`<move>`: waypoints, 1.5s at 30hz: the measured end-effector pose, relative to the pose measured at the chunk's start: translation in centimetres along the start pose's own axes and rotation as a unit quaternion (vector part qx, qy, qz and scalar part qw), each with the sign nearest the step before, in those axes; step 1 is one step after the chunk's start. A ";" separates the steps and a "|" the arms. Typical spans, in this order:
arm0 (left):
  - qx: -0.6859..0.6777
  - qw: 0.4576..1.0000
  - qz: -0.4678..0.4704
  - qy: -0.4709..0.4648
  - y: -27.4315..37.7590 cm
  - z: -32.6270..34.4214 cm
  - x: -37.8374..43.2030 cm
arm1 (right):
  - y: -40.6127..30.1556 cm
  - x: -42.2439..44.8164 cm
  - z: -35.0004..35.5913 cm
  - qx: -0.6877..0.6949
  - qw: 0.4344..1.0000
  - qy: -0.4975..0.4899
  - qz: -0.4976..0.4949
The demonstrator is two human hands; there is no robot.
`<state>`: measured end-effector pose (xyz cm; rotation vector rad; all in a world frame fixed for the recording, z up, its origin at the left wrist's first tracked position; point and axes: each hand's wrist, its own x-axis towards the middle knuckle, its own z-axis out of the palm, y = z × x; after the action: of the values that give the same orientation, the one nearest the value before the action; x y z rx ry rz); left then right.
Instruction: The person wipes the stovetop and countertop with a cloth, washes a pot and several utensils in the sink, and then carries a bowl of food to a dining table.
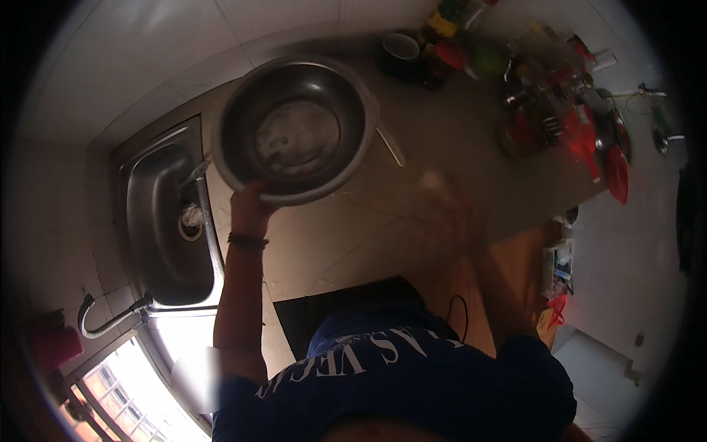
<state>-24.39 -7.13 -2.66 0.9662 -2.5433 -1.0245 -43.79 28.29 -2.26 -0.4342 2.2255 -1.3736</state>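
My left hand (251, 210), with a dark bracelet at the wrist, grips the near rim of a wide round metal basin (235, 149). The basin's inside faces up toward me, and pale patches show on its round bottom; whether these are water or reflections is unclear. Whether the basin rests on the counter or is lifted, I cannot tell. My right hand (453, 215) hovers above the tiled counter (342, 237), right of the basin. It is motion-blurred, its fingers look apart, and nothing shows in it. A pale, slim utensil handle (391, 146) pokes out beside the basin's right rim.
Left of the basin is a steel sink (157, 221) with whitish matter at its drain (191, 218) and a curved faucet (105, 326). Bottles (450, 22), a dark cup (401, 48) and red utensils (580, 138) crowd the far right. A dark panel (353, 298) lies before my body.
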 end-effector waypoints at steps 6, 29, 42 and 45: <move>-0.598 0.738 -0.314 0.016 -4.3 -2.7 -6.7 | 5.9 6.3 -3.2 -0.256 0.920 0.279 -0.098; -0.601 0.558 -0.394 0.415 -10.7 -7.4 -39.8 | -3.4 13.5 24.8 -0.312 0.843 0.083 -0.430; -0.603 0.520 -0.372 0.477 -11.5 -8.0 -42.4 | -8.1 3.0 43.6 -0.051 0.871 0.032 -0.488; -0.632 0.463 -0.277 0.557 -12.4 -6.8 -42.9 | -8.8 -0.2 44.6 -0.182 0.863 -0.126 -0.455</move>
<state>17.04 10.69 -5.01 1.1684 -0.0568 -1.2713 -18.76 -8.59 -11.09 -1.8666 2.0986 -1.1426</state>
